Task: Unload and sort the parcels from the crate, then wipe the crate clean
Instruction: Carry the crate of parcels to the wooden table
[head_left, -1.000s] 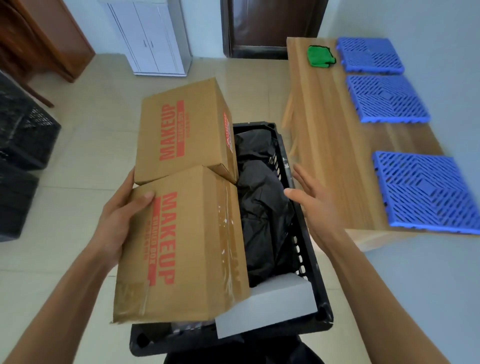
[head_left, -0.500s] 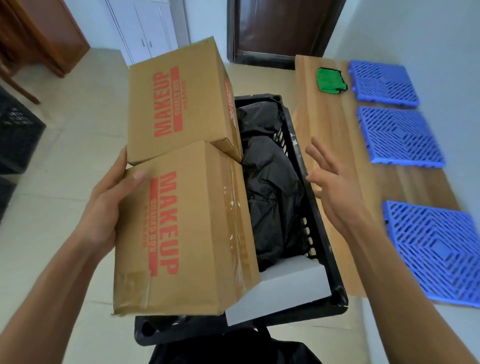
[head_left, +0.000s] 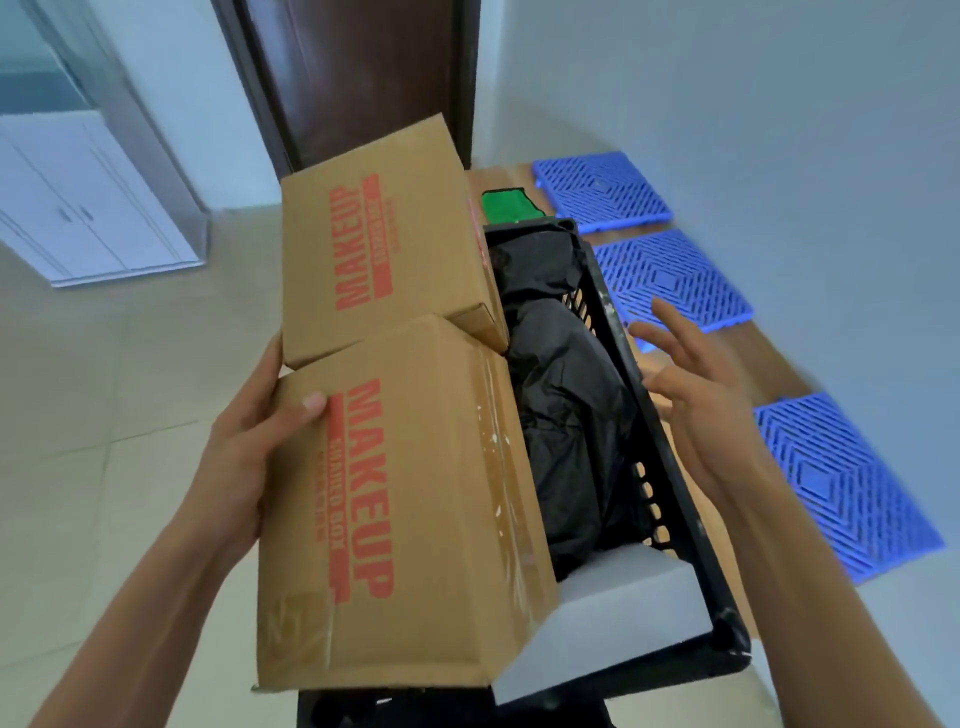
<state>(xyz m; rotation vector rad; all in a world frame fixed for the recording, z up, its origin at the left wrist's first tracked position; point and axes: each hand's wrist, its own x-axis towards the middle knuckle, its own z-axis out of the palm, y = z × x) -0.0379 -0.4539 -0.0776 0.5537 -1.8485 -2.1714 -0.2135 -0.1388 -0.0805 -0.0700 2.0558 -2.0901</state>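
Your left hand (head_left: 244, 447) has its grip on the near cardboard box (head_left: 400, 499), thumb laid flat over the top face next to the red MAKEUP print and fingers tucked round the left side, so that box sits tilted up out of the black crate (head_left: 670, 499). Right past your left thumb, the second MAKEUP box (head_left: 384, 244) leans against the first one, corner touching. Your right hand (head_left: 701, 400) is off to the other side of the crate wall, fingers spread apart and holding nothing, hovering over the wooden worktop (head_left: 769, 364). Between your two hands, inside the crate, there's a black plastic-wrapped parcel (head_left: 566, 415), and a white flat parcel (head_left: 613, 618) sits at the near end. Beyond your right hand, three blue grid mats (head_left: 670, 280) lie on the worktop, with a green cloth (head_left: 509, 205) at the far end.
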